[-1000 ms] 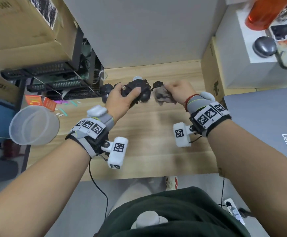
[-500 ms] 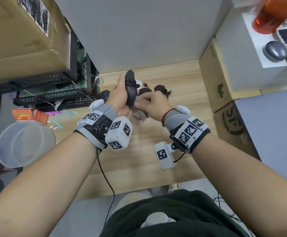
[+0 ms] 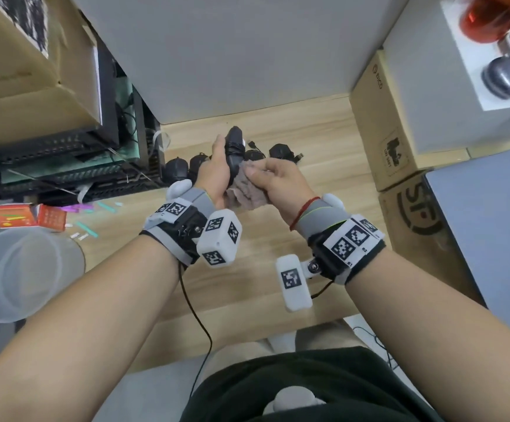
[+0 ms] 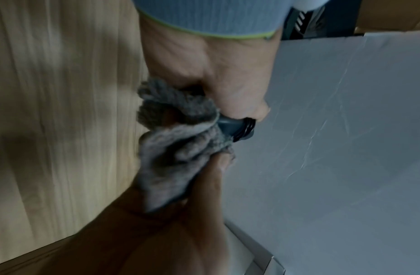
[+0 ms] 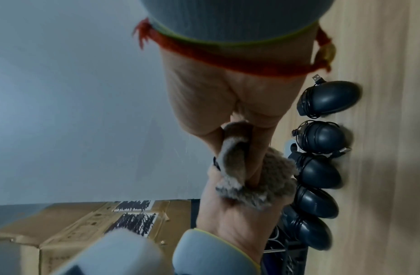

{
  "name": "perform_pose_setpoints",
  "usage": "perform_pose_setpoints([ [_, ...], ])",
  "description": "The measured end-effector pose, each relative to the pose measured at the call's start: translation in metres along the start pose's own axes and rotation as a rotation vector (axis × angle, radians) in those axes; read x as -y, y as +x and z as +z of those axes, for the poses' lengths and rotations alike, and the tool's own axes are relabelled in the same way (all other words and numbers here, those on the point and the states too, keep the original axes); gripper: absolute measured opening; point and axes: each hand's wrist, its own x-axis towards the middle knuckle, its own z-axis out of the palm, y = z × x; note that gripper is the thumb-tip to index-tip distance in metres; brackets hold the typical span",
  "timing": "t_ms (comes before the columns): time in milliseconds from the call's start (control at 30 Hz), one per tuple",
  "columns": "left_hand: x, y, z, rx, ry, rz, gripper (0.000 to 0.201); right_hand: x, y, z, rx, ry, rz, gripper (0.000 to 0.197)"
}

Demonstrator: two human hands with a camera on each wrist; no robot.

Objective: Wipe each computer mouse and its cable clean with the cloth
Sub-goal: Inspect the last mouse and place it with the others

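Our left hand (image 3: 217, 172) grips one mouse (image 3: 234, 147) on edge above the desk (image 3: 247, 284), its wound cable facing our right hand (image 3: 275, 178), which pinches the cloth (image 3: 244, 193) against it, we judge to reach the cable. The left wrist view shows cloth wrapping the mouse's near end. From the right wrist, five waiting mice (image 5: 322, 137) lie beyond our knuckles.

Cardboard boxes (image 3: 378, 117), a clear tub (image 3: 19, 275) and a laptop (image 3: 491, 223) flank the desk (image 3: 247, 284).
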Motion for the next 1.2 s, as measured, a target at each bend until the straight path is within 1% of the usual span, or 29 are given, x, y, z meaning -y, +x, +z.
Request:
perform_pose_setpoints([
  [33, 0.002, 0.001, 0.003, 0.005, -0.01, -0.008, 0.071, 0.001, 0.003, 0.0, -0.058, -0.07, -0.012, 0.007],
  [67, 0.005, 0.0, 0.009, 0.008, -0.026, -0.015, 0.065, -0.004, 0.008, -0.003, -0.11, -0.131, -0.026, 0.009],
  [100, 0.007, 0.0, 0.012, 0.011, -0.045, -0.018, 0.06, -0.005, 0.011, -0.005, -0.14, -0.202, -0.025, 0.014],
  [133, 0.008, 0.0, 0.016, 0.012, -0.067, -0.022, 0.057, -0.011, 0.017, -0.008, -0.133, -0.26, -0.023, 0.016],
  [200, 0.006, 0.002, 0.023, 0.032, -0.176, -0.023, 0.053, -0.019, 0.018, -0.018, 0.027, -0.468, 0.034, 0.015],
  [233, 0.005, 0.003, 0.03, 0.036, -0.228, -0.026, 0.051, -0.023, 0.017, -0.026, 0.09, -0.556, 0.093, 0.016],
  [267, 0.004, 0.004, 0.032, 0.037, -0.256, -0.021, 0.05, -0.027, 0.017, -0.029, 0.084, -0.579, 0.118, 0.015],
  [300, 0.005, 0.004, 0.037, 0.043, -0.258, -0.016, 0.052, -0.027, 0.018, -0.036, 0.028, -0.506, 0.157, 0.012],
  [367, 0.008, 0.004, 0.048, 0.063, -0.247, -0.023, 0.062, -0.02, 0.022, -0.046, -0.086, -0.152, 0.183, 0.007],
  [400, 0.011, 0.006, 0.054, 0.057, -0.228, -0.027, 0.067, -0.015, 0.027, -0.049, -0.085, 0.014, 0.172, 0.005],
  [433, 0.014, 0.011, 0.058, 0.032, -0.201, -0.02, 0.067, -0.007, 0.03, -0.053, -0.052, 0.105, 0.154, 0.006],
  [467, 0.016, 0.012, 0.065, -0.009, -0.181, -0.012, 0.064, -0.002, 0.033, -0.058, -0.011, 0.115, 0.146, 0.008],
  [533, 0.015, 0.017, 0.065, -0.086, -0.15, 0.01, 0.059, 0.004, 0.031, -0.062, 0.083, 0.032, 0.12, 0.011],
  [567, 0.014, 0.021, 0.063, -0.113, -0.12, 0.014, 0.059, 0.005, 0.03, -0.064, 0.141, 0.011, 0.144, 0.011],
  [633, 0.014, 0.025, 0.065, -0.145, -0.074, 0.014, 0.072, -0.002, 0.032, -0.08, 0.207, 0.009, 0.238, 0.014],
  [667, 0.016, 0.027, 0.068, -0.148, -0.06, 0.008, 0.083, -0.01, 0.036, -0.089, 0.195, -0.036, 0.276, 0.015],
  [700, 0.022, 0.031, 0.068, -0.157, -0.028, -0.001, 0.094, -0.019, 0.037, -0.095, 0.176, -0.131, 0.288, 0.014],
  [733, 0.029, 0.036, 0.07, -0.156, 0.005, 0.008, 0.099, -0.032, 0.039, -0.105, 0.173, -0.276, 0.298, 0.009],
  [767, 0.037, 0.038, 0.076, -0.146, 0.034, 0.016, 0.096, -0.044, 0.04, -0.115, 0.21, -0.416, 0.311, 0.004],
  [833, 0.045, 0.035, 0.085, -0.096, 0.074, 0.039, 0.084, -0.071, 0.037, -0.128, 0.348, -0.633, 0.405, 0.014],
  [867, 0.05, 0.035, 0.091, -0.079, 0.099, 0.063, 0.076, -0.081, 0.038, -0.136, 0.372, -0.726, 0.428, 0.022],
  [900, 0.053, 0.031, 0.095, -0.066, 0.13, 0.094, 0.064, -0.085, 0.039, -0.14, 0.333, -0.773, 0.42, 0.033],
  [933, 0.058, 0.031, 0.099, -0.06, 0.153, 0.128, 0.051, -0.084, 0.043, -0.143, 0.268, -0.748, 0.396, 0.048],
  [967, 0.061, 0.032, 0.103, -0.059, 0.166, 0.149, 0.04, -0.081, 0.048, -0.145, 0.213, -0.654, 0.366, 0.064],
  [1000, 0.063, 0.032, 0.106, -0.057, 0.166, 0.166, 0.035, -0.074, 0.053, -0.145, 0.192, -0.543, 0.318, 0.077],
  [1033, 0.063, 0.034, 0.111, -0.069, 0.18, 0.163, 0.034, -0.066, 0.058, -0.146, 0.192, -0.428, 0.274, 0.086],
  [1100, 0.062, 0.036, 0.122, -0.073, 0.176, 0.123, 0.044, -0.053, 0.066, -0.144, 0.21, -0.269, 0.22, 0.09],
  [1133, 0.062, 0.039, 0.128, -0.058, 0.16, 0.096, 0.055, -0.047, 0.07, -0.144, 0.192, -0.234, 0.197, 0.087],
  [1200, 0.066, 0.05, 0.136, -0.028, 0.163, 0.08, 0.079, -0.044, 0.079, -0.146, 0.078, -0.226, 0.156, 0.072],
])
